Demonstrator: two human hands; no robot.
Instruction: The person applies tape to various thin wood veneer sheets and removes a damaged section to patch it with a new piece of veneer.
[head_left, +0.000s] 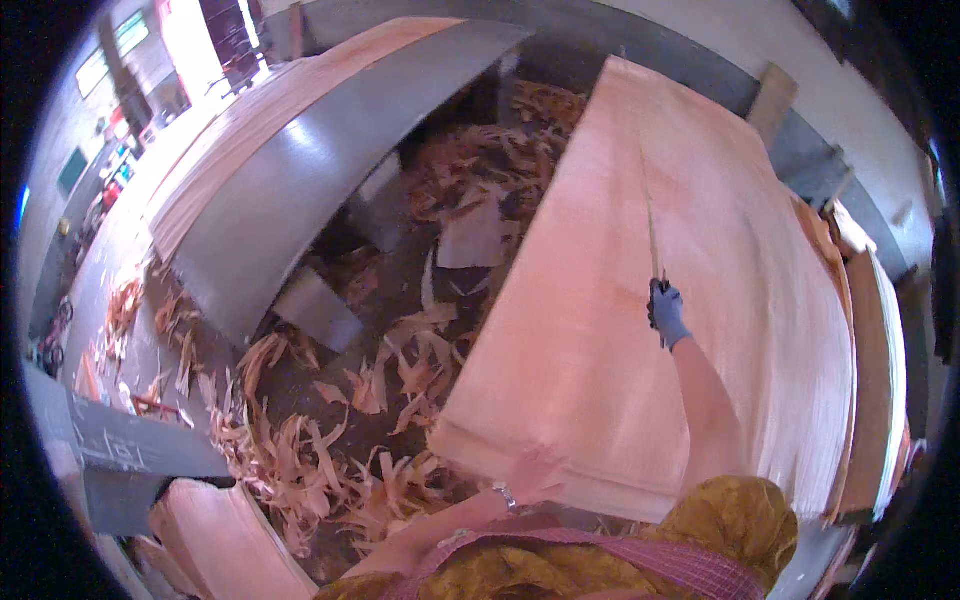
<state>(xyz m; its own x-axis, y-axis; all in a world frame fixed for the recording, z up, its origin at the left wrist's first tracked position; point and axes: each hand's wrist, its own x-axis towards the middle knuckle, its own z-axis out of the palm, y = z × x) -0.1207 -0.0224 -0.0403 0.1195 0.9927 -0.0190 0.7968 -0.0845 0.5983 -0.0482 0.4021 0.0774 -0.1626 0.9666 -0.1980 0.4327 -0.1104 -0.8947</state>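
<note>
Wood sheet (590, 300): beneath both hands. Right hand (667, 312), gloved, mid-sheet: fingers wrapped round slim tool (662, 276). Left hand (536, 474), sheet's near edge: fingers outstretched, spacing unclear. Advised: hold sheet flat, guide tool straight.

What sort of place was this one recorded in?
Most likely a woodworking shop, perhaps one handling veneer: a broad, thin-looking wood sheet lies under the person's hands, curled wood scraps are heaped beside it, and the right hand wears a work glove.
</note>
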